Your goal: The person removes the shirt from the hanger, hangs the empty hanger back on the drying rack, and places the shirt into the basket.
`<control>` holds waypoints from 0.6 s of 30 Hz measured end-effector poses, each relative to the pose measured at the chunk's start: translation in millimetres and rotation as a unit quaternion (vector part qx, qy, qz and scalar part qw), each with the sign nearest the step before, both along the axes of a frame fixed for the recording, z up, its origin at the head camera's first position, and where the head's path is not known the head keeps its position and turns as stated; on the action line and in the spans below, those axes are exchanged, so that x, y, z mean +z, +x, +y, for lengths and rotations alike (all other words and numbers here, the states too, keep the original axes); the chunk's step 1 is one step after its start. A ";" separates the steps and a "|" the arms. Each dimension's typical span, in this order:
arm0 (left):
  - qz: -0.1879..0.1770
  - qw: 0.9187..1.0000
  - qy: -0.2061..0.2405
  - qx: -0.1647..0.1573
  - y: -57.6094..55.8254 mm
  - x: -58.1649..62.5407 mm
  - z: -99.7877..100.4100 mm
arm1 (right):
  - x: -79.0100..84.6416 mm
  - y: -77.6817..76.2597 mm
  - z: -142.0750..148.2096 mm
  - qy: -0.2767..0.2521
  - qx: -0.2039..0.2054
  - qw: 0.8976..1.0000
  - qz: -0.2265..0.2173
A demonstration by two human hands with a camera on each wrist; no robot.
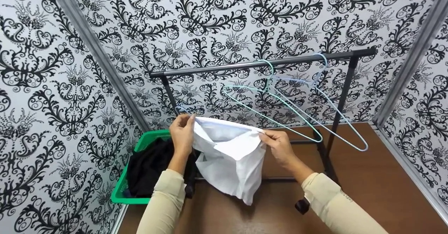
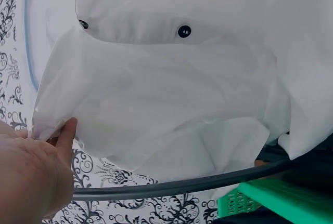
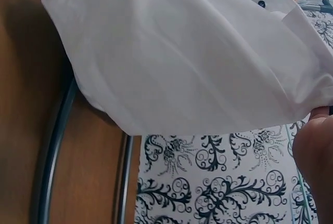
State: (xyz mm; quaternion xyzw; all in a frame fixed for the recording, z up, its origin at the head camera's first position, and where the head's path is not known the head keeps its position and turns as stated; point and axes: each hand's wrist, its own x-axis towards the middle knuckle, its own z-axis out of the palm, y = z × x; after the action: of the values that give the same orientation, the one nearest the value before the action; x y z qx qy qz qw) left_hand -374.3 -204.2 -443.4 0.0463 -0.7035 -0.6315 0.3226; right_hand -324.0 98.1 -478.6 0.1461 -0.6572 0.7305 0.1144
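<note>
A white shirt (image 1: 227, 164) hangs between both hands, its upper edge stretched nearly straight. My left hand (image 1: 182, 132) pinches one end of that edge, thumb on top. At the other end, the edge is pinched by my right hand (image 1: 278, 143). Dark buttons (image 2: 184, 31) run along the cloth in the left wrist view. The shirt's lower part dangles in loose folds, and its far side is hidden. Just behind the left hand, a pale blue curved hook (image 1: 182, 108) shows; whether it touches the shirt I cannot tell.
Behind the shirt stands a dark garment rack (image 1: 224, 67). A green hanger (image 1: 294, 109) and a light blue hanger (image 1: 344, 118) hang from its rail. At left, a green basket (image 1: 129, 200) holds black cloth (image 1: 150, 171). Patterned walls enclose the brown surface (image 1: 378, 178).
</note>
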 end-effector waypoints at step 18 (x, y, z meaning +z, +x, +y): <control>-0.033 0.999 0.031 -0.001 -1.2 -17.9 5.3 | 1.5 -0.8 -13.4 -0.244 0.156 0.954 -0.082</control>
State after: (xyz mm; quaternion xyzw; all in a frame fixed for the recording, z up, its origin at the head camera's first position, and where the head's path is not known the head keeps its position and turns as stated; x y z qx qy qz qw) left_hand -375.5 -198.9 -461.3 0.0761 -0.6938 -0.6518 0.2967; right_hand -324.8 84.7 -477.1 0.1536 -0.4352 0.8868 -0.0233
